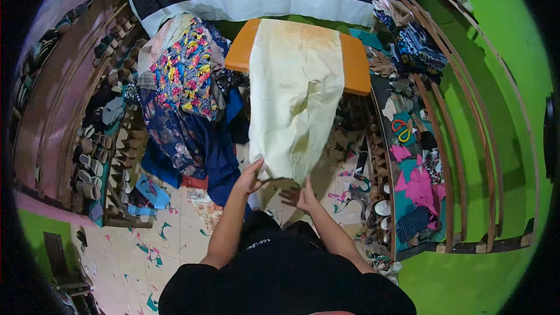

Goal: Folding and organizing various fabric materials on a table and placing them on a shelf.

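Below orange table point(356, 64), left hand point(251, 178) pinching cream cloth point(294, 93), right hand point(298, 197) spread, patterned fabrics point(184, 81) beside.

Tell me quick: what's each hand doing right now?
Left hand: shut on the near edge of the cream cloth.
Right hand: open, fingers spread just under the cloth's hem, holding nothing.

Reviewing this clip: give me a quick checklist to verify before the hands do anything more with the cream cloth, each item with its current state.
1. Left hand grips the near edge of the cream cloth: ok.
2. Right hand grips the cloth: not ok, open just below the hem.
3. Cloth lies flat on the orange table: not ok, creased.
4. Far end rests on the table: ok.
5. Scissors kept away from the cloth: ok, on the right shelf.
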A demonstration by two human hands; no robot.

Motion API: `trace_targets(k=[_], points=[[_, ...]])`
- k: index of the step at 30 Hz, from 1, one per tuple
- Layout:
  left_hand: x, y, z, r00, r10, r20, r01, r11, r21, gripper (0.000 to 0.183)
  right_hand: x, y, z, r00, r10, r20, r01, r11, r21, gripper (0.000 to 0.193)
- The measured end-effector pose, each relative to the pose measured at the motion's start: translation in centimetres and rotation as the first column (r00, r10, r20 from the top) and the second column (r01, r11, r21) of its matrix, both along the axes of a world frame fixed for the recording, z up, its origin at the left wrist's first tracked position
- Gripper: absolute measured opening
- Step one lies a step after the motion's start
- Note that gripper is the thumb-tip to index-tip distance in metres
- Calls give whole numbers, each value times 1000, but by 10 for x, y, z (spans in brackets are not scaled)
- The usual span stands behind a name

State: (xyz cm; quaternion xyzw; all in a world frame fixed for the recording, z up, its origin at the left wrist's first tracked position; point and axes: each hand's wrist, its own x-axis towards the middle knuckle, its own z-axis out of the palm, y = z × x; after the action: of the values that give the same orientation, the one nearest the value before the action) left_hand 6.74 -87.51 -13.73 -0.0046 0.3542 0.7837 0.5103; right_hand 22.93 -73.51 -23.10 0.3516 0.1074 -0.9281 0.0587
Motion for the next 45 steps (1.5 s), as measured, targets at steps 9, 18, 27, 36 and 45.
trace_targets(k=[9,18,27,36,45], points=[[46,-41,51,960,59,-272,-88,991,-96,40,26,52,13,755,-650,84,621,750,229,54],[37,-100,82,908,-8,-419,-131,945,-300,38,81,68,36,632,-774,38,691,584,426,48],[-18,-76,134,643,308,-701,-644,714,-277,38,39,83,185,503,-830,-241,573,111,812,44],[-136,-3,179,297,404,-865,-654,746,124,36,-57,182,238,484,-488,-726,449,-574,685,38],[-277,17,164,381,193,-904,-342,938,56,33,-121,223,249,697,-326,-639,330,-646,689,57]])
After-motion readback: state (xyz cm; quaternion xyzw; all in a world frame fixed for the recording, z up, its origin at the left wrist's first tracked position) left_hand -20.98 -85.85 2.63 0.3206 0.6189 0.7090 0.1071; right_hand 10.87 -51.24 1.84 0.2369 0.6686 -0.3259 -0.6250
